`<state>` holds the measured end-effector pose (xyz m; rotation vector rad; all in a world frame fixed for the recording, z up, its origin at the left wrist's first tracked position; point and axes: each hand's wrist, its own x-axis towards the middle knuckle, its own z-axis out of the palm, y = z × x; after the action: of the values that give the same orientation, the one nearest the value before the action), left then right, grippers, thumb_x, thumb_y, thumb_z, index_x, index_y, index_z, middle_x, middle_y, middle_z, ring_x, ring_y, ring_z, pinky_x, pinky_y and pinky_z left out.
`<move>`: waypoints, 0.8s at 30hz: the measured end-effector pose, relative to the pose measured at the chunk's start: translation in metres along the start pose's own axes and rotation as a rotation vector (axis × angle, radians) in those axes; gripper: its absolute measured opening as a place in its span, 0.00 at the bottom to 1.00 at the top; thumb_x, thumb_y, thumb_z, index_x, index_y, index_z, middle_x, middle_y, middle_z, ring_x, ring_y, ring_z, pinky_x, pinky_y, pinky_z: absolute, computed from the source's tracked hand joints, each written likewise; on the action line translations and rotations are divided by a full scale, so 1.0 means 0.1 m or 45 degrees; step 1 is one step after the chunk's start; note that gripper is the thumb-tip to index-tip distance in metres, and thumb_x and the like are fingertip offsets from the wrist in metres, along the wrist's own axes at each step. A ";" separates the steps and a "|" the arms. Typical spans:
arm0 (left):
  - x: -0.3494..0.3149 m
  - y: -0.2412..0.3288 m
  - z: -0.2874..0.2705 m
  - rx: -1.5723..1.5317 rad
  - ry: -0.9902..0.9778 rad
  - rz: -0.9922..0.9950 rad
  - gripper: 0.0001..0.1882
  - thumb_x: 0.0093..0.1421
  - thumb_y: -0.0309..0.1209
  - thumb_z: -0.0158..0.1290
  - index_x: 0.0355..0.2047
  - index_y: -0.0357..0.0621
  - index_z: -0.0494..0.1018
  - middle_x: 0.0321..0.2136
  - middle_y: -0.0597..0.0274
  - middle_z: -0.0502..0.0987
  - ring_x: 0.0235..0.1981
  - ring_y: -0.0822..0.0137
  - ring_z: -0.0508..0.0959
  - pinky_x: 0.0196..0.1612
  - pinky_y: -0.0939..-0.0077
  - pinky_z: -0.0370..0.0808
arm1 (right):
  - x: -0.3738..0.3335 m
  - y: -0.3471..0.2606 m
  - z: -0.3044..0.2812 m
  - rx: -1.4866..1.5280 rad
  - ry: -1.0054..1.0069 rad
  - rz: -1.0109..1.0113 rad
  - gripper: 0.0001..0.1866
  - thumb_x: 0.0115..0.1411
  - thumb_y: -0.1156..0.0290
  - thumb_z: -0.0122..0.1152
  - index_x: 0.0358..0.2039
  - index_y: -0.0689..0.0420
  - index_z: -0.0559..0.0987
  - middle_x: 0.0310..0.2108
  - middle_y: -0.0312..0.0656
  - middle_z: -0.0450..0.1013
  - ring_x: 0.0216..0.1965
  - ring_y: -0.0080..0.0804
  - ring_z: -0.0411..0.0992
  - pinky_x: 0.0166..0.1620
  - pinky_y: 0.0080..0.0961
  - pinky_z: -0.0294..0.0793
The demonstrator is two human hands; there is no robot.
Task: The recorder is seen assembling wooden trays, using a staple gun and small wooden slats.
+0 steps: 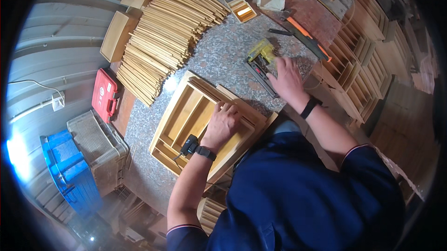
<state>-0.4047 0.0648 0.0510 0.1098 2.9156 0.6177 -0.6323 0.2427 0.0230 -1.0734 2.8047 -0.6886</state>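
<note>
A compartmented wooden tray [199,115] lies at an angle on the speckled tabletop, close to my body. My left hand [222,123] reaches over it, fingers bent and closed on a wooden strip at its far right side; the palm hides part of the tray. To the right, my right hand [286,81] is beside a yellow and black nail gun [261,53] lying on the table. Its thumb and fingers are apart, with nothing seen between them. A small black device [189,144] sits by my left wrist strap.
Many thin wooden sticks [172,32] are piled at the far left. An orange-handled hammer [305,34] lies beyond the nail gun. Small boxes [241,9] stand at the back. A red case [104,95] and a blue crate [70,169] are left; stacked wooden trays [358,60] are right.
</note>
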 end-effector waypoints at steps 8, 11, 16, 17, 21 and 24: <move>0.06 -0.01 0.12 -0.025 -0.057 0.083 0.07 0.58 0.31 0.53 0.33 0.50 0.81 0.41 0.62 0.77 0.51 0.62 0.76 0.59 0.62 0.70 | 0.55 0.48 0.37 0.209 -0.434 0.190 0.23 0.59 0.64 0.70 0.48 0.64 0.73 0.42 0.58 0.79 0.47 0.58 0.78 0.52 0.49 0.77; 0.07 -0.03 0.12 0.024 -0.109 0.114 0.07 0.57 0.32 0.53 0.32 0.51 0.81 0.40 0.64 0.77 0.50 0.62 0.76 0.57 0.63 0.71 | 0.60 0.33 0.37 0.639 -0.753 0.375 0.18 0.63 0.60 0.68 0.38 0.63 0.75 0.32 0.53 0.79 0.32 0.44 0.80 0.38 0.43 0.80; 0.06 -0.08 0.15 0.044 -0.139 0.112 0.08 0.56 0.34 0.55 0.35 0.52 0.81 0.41 0.66 0.78 0.48 0.62 0.77 0.55 0.62 0.72 | 0.28 0.17 0.11 1.322 -1.254 0.753 0.14 0.70 0.61 0.64 0.33 0.57 0.75 0.18 0.31 0.69 0.16 0.22 0.68 0.21 0.28 0.71; 0.05 -0.09 0.17 0.027 -0.115 0.106 0.08 0.56 0.34 0.55 0.35 0.52 0.81 0.41 0.66 0.78 0.48 0.62 0.77 0.55 0.62 0.72 | 0.19 0.16 0.00 1.336 -1.357 0.837 0.13 0.70 0.62 0.64 0.34 0.56 0.75 0.19 0.31 0.69 0.16 0.22 0.68 0.21 0.27 0.71; 0.06 -0.09 0.17 -0.032 -0.093 0.115 0.07 0.58 0.32 0.52 0.34 0.51 0.80 0.40 0.64 0.76 0.47 0.63 0.77 0.54 0.65 0.72 | -0.15 0.21 -0.18 1.340 -1.627 1.141 0.09 0.72 0.63 0.62 0.37 0.53 0.75 0.19 0.29 0.67 0.16 0.19 0.65 0.20 0.24 0.70; 0.07 -0.08 0.17 -0.012 -0.046 0.121 0.07 0.57 0.33 0.54 0.34 0.51 0.79 0.38 0.64 0.77 0.46 0.61 0.78 0.53 0.64 0.74 | -0.28 0.23 -0.18 1.347 -1.692 1.182 0.08 0.73 0.64 0.62 0.38 0.52 0.74 0.19 0.29 0.66 0.15 0.19 0.63 0.19 0.25 0.69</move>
<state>-0.4088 0.0648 0.0311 0.2570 2.8857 0.6371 -0.6290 0.2833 0.0263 0.1069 1.1594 -0.7085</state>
